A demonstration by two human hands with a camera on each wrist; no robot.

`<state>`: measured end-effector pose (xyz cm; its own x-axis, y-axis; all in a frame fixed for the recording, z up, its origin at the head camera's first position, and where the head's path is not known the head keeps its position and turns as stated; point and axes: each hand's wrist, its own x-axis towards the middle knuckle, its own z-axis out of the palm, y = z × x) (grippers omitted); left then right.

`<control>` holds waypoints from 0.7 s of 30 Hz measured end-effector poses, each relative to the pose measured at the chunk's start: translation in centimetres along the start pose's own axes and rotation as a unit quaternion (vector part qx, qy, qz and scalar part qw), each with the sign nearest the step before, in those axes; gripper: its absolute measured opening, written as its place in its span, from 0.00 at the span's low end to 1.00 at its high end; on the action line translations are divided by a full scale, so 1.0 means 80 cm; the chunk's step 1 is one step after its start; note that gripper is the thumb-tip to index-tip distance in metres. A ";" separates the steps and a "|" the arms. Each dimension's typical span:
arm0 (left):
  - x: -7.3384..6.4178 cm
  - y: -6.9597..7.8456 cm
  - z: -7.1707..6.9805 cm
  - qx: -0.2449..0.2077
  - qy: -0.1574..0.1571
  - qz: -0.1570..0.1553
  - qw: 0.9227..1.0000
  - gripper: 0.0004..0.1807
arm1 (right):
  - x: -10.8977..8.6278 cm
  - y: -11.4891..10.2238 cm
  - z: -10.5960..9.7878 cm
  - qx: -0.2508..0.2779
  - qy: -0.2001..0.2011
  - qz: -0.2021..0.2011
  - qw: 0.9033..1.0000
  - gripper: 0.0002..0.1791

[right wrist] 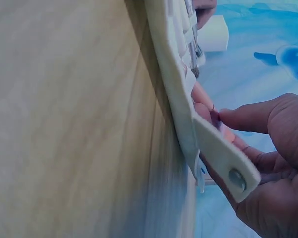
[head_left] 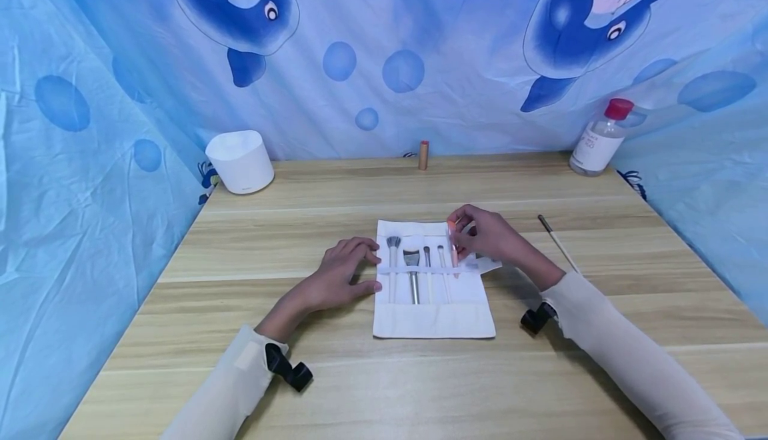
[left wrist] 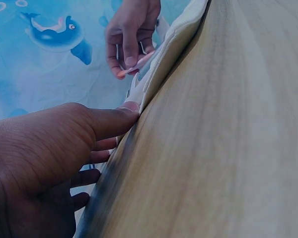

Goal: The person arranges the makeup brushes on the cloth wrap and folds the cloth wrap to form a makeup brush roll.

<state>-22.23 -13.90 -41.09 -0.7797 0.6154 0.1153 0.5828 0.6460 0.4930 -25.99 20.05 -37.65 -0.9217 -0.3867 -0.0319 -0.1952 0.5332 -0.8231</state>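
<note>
A white cloth brush case [head_left: 432, 320] lies spread on the table, with a strap across its middle. Under the strap sit several makeup brushes, among them a fluffy one [head_left: 393, 243] and a wide metal-handled one [head_left: 414, 280]. At the case's right side my right hand [head_left: 485, 232] pinches a slim pink stick with an orange end [head_left: 454, 260], its lower part at the strap. The right wrist view shows a flap with a metal snap [right wrist: 223, 161] beside that hand. My left hand [head_left: 345, 273] rests at the case's left edge, thumb and fingers spread, thumb tip touching the border.
A thin brush [head_left: 558, 243] lies on the wooden table [head_left: 336, 373] right of the case. At the back stand a white container [head_left: 241, 163], a small brown tube [head_left: 423, 156] and a red-capped bottle [head_left: 600, 141]. A blue dolphin-print curtain [head_left: 468, 20] hangs behind.
</note>
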 end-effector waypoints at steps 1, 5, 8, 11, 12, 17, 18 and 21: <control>0.000 0.000 0.000 0.000 0.000 0.000 1.000 0.23 | -0.001 -0.001 0.000 0.004 -0.003 0.001 1.000 0.16; 0.000 -0.001 0.001 0.003 0.000 0.001 1.000 0.23 | -0.006 -0.003 0.001 -0.002 -0.013 -0.004 1.000 0.15; 0.000 -0.002 0.001 0.006 -0.001 0.002 1.000 0.23 | -0.009 -0.005 0.002 -0.038 -0.014 -0.015 0.999 0.12; 0.000 -0.002 0.002 0.008 0.000 0.004 1.000 0.23 | -0.012 -0.006 0.001 -0.102 -0.009 -0.034 0.994 0.07; 0.000 -0.002 0.002 0.008 0.001 0.004 1.000 0.23 | -0.012 -0.006 0.001 -0.123 -0.008 -0.042 0.991 0.06; 0.001 -0.002 0.002 0.008 0.002 0.003 1.000 0.23 | -0.015 -0.006 0.000 -0.196 -0.011 -0.068 0.978 0.04; 0.001 -0.002 0.002 0.007 0.003 0.002 1.000 0.23 | -0.016 -0.006 -0.001 -0.199 -0.014 -0.069 0.978 0.04; 0.001 -0.002 0.002 0.004 0.004 0.002 1.000 0.23 | -0.017 -0.006 -0.002 -0.204 -0.022 -0.075 0.976 0.09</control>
<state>-22.34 -13.91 -41.35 -0.7795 0.6141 0.1236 0.5872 0.6477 0.4854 -24.68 20.44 -37.14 -0.8594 -0.5098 0.0397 -0.4516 0.7203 -0.5265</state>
